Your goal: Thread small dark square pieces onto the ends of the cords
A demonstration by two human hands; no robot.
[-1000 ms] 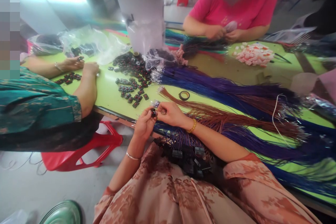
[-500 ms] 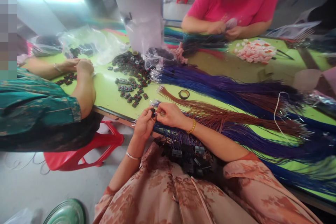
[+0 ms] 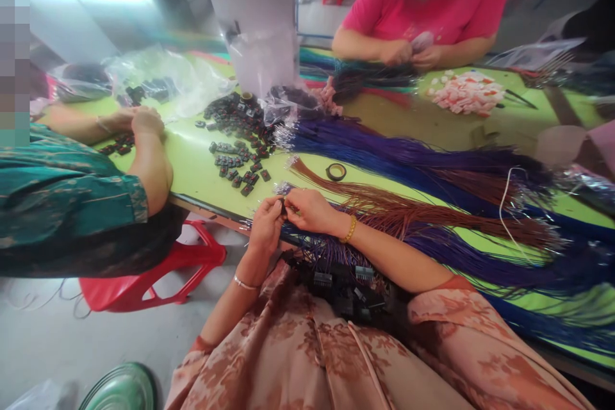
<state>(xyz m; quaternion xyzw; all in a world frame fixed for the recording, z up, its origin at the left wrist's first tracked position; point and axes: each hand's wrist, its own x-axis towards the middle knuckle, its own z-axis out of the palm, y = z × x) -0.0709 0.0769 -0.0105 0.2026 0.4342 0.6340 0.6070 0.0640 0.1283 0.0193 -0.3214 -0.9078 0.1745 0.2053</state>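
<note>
Between the thumb and fingers of my left hand point(image 3: 267, 221) is a small black connector housing point(image 3: 282, 206), partly covered by the fingertips. My right hand point(image 3: 312, 210) is closed in a pinch right against the housing, on what looks like a thin wire; its tip is hidden by the fingers. Purple wires point(image 3: 331, 250) run under my right wrist toward black connectors point(image 3: 343, 298) gathered on my lap. Beyond my hands, a bundle of brown wires point(image 3: 384, 205) with metal ends stretches to the right across the green table point(image 3: 202, 173).
Loose black connector housings point(image 3: 240, 163) lie ahead to the left. A roll of black tape point(image 3: 336, 172) sits by blue and purple wires point(image 3: 384, 144). A co-worker's hands point(image 3: 144, 122) are at the left, another person's point(image 3: 408, 54) across the table. A red stool point(image 3: 154, 275) stands left.
My hands have drawn slightly closer around the connector housing, and more of it is covered. The left co-worker's hands have shifted a little to the left.
</note>
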